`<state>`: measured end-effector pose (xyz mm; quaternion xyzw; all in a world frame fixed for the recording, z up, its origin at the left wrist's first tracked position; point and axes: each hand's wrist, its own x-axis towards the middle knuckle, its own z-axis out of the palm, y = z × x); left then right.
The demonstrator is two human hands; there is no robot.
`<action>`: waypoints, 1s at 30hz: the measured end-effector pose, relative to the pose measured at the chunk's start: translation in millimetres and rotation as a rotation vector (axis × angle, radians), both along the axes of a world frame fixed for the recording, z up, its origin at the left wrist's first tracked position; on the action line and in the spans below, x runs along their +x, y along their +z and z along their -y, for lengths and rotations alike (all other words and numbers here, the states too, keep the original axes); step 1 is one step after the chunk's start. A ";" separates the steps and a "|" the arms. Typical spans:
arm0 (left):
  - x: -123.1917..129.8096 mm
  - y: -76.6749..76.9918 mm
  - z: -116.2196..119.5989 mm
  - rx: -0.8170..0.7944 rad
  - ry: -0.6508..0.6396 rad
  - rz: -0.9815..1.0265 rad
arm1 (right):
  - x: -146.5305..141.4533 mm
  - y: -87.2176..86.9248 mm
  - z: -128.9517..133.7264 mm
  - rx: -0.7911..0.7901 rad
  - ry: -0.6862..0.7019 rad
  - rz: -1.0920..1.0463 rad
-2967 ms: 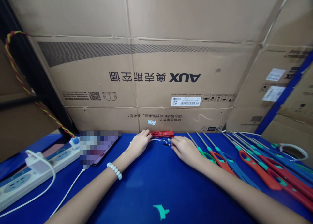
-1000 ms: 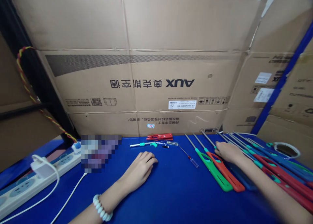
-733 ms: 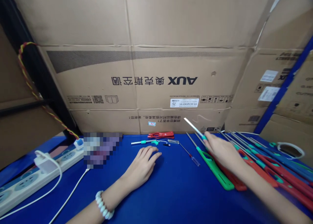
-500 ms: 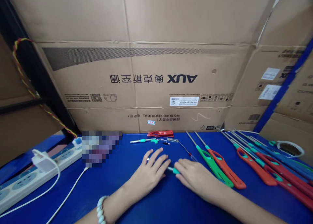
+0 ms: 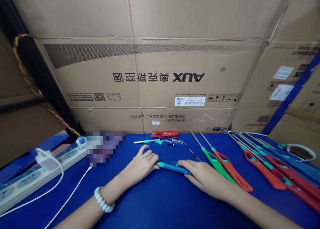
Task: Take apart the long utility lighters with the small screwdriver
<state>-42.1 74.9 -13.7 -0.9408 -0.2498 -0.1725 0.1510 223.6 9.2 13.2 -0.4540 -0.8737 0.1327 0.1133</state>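
Both hands are on one blue lighter (image 5: 175, 168) with a teal collar, held low over the blue table. My left hand (image 5: 145, 162) closes its fingers round the front end, hiding most of the metal tube, while the index finger is raised and bent. The handle end is in my right hand (image 5: 200, 172), thumb below and fingers on top. Just beyond lie a metal tube with teal parts (image 5: 147, 141), a small black piece on wires (image 5: 170, 144), a clear part (image 5: 177, 141), a red casing (image 5: 165, 134) and a thin screwdriver (image 5: 191, 151).
Green (image 5: 217, 162) and orange (image 5: 232, 170) lighters lie right of my right hand, with several red and blue ones further right. A power strip (image 5: 53, 167) and white cables are at left. Cardboard (image 5: 160, 62) stands behind; a tape roll (image 5: 301, 152) is far right.
The blue lighter now shows between the hands, where mostly its teal part showed before. My left hand has moved left and closed on its front end. The view has shifted slightly.
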 end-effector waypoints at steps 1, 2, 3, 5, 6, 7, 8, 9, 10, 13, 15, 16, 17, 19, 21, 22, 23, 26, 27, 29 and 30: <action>1.9 -0.9 2.1 -0.012 -0.031 -0.014 | -1.8 -1.3 0.8 0.002 0.012 0.012; 4.4 -2.1 4.8 -0.019 -0.062 -0.027 | -3.9 -2.4 1.7 0.002 0.022 0.023; 6.9 -3.3 7.4 -0.014 -0.081 -0.028 | -6.0 -3.2 2.8 -0.001 0.028 0.029; 10.8 -5.0 11.0 0.003 -0.096 -0.027 | -9.0 -3.5 4.8 -0.026 0.030 0.011; 12.0 -5.4 11.7 0.014 -0.094 -0.026 | -9.8 -3.1 5.7 -0.050 0.032 -0.013; 12.5 -5.4 11.7 0.024 -0.092 -0.032 | -10.1 -2.5 6.6 -0.084 0.033 -0.044; 12.7 -5.0 11.1 0.039 -0.092 -0.041 | -10.1 -1.6 7.3 -0.126 0.028 -0.078; 12.7 -4.2 10.3 0.058 -0.091 -0.054 | -10.0 -0.5 8.0 -0.175 0.016 -0.113; 12.6 -3.3 9.4 0.081 -0.091 -0.069 | -9.8 0.6 8.6 -0.227 0.000 -0.147; 12.1 0.6 7.7 0.159 -0.087 -0.099 | -9.4 5.2 8.8 -0.371 -0.035 -0.271; 10.1 3.6 6.5 0.189 -0.088 -0.100 | -8.4 9.2 6.9 -0.532 -0.046 -0.359; 8.2 5.0 5.3 0.194 -0.088 -0.094 | -7.2 11.2 5.5 -0.634 -0.063 -0.389; 5.7 6.3 3.6 0.196 -0.085 -0.085 | -5.5 13.2 3.9 -0.727 -0.087 -0.404; -0.7 8.3 -1.4 0.193 -0.060 -0.061 | -0.9 16.4 0.8 -0.795 -0.128 -0.400; -6.8 9.1 -7.2 0.196 -0.022 -0.060 | 4.0 18.4 -1.0 -0.651 -0.115 -0.386; -9.2 9.0 -9.9 0.189 -0.007 -0.071 | 6.1 19.0 -1.2 -0.554 -0.097 -0.373; -11.1 8.4 -12.2 0.182 0.002 -0.082 | 7.9 19.4 -0.9 -0.469 -0.082 -0.355; -14.3 6.0 -16.6 0.157 0.012 -0.105 | 12.1 20.0 0.8 -0.346 -0.073 -0.270; -15.2 5.5 -17.4 0.151 0.018 -0.107 | 13.2 20.0 1.1 -0.325 -0.078 -0.243; -16.9 5.9 -17.8 0.142 0.036 -0.106 | 15.2 19.2 0.8 -0.282 -0.093 -0.200; -17.3 6.8 -17.1 0.136 0.046 -0.103 | 15.6 18.1 0.3 -0.259 -0.112 -0.183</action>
